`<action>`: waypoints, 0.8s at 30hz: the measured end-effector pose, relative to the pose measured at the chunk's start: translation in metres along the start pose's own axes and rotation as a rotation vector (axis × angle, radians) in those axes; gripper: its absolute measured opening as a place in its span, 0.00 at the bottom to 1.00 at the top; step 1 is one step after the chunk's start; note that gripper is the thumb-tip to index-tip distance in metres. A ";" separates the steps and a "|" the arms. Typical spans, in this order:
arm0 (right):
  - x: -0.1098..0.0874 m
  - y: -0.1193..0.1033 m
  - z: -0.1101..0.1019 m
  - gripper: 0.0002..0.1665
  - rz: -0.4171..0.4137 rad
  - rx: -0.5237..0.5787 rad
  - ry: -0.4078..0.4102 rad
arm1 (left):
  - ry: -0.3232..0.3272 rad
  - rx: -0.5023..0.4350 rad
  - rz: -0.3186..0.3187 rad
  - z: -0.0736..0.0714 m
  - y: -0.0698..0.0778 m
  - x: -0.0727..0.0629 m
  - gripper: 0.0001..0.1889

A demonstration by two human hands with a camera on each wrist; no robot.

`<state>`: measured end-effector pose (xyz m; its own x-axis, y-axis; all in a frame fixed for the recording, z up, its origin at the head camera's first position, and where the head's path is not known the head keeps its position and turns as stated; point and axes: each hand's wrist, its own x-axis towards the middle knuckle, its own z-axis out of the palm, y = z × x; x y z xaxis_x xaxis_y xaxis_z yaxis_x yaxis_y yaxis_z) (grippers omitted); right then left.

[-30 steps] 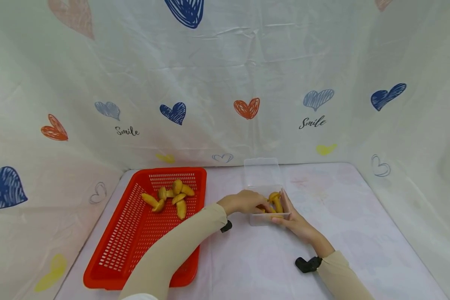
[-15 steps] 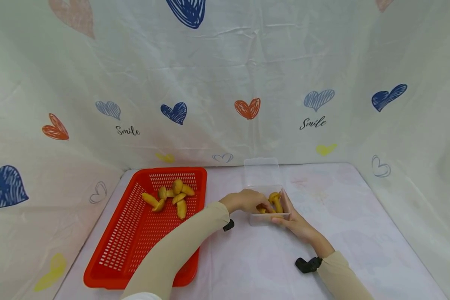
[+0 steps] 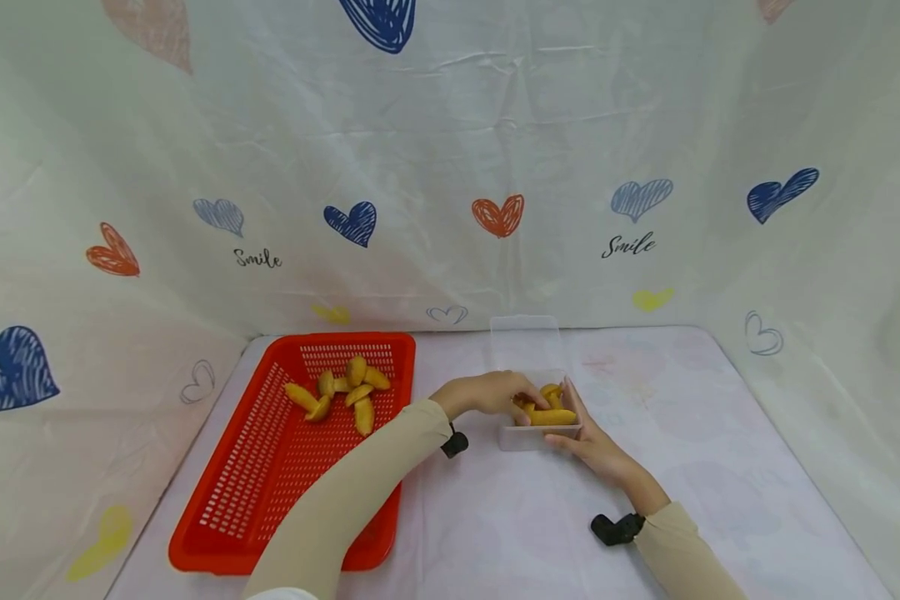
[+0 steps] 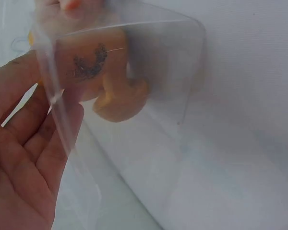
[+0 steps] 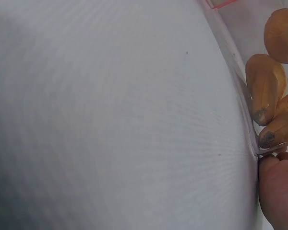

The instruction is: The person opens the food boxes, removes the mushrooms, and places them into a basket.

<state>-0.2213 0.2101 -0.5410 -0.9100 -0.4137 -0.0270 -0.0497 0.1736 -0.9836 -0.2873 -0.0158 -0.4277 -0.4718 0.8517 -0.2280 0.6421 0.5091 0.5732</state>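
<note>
On the white table point(image 3: 495, 517), right of a red plastic basket point(image 3: 292, 457) with holes, gripping a see-through plastic box point(image 3: 521, 439) with the right hand point(image 3: 598, 447); reaching among yellow-brown mushrooms point(image 3: 553, 417) inside, with bent fingers on the left hand point(image 3: 497, 393), cannot tell if pinching any.

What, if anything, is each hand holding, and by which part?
Right hand holds the clear box by its near right corner. Left hand is among the mushrooms inside; whether it grips one cannot be told.

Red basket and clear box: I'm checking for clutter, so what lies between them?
The head view shows white tablecloth, with the wrist of the left hand, its beige sleeve and a black device above it.
</note>
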 end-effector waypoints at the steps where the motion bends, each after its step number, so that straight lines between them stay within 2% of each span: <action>1: 0.000 0.000 0.000 0.62 0.003 -0.005 0.001 | 0.006 -0.027 0.010 -0.002 0.000 -0.001 0.20; 6: 0.002 0.000 0.001 0.61 0.007 -0.007 -0.007 | 0.043 -0.132 0.059 -0.012 -0.002 -0.011 0.21; 12: 0.005 0.000 0.002 0.63 -0.018 0.018 -0.022 | 0.104 -0.188 0.085 -0.032 -0.001 -0.036 0.22; 18: 0.006 0.002 0.001 0.62 -0.029 0.007 -0.016 | 0.160 -0.214 0.060 -0.051 0.000 -0.070 0.21; 24: 0.005 0.005 -0.001 0.62 -0.036 0.008 -0.024 | 0.218 -0.221 -0.008 -0.059 -0.004 -0.108 0.22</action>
<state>-0.2263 0.2096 -0.5460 -0.8976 -0.4407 0.0046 -0.0792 0.1510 -0.9854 -0.2752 -0.1169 -0.3589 -0.6101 0.7890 -0.0723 0.5020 0.4556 0.7351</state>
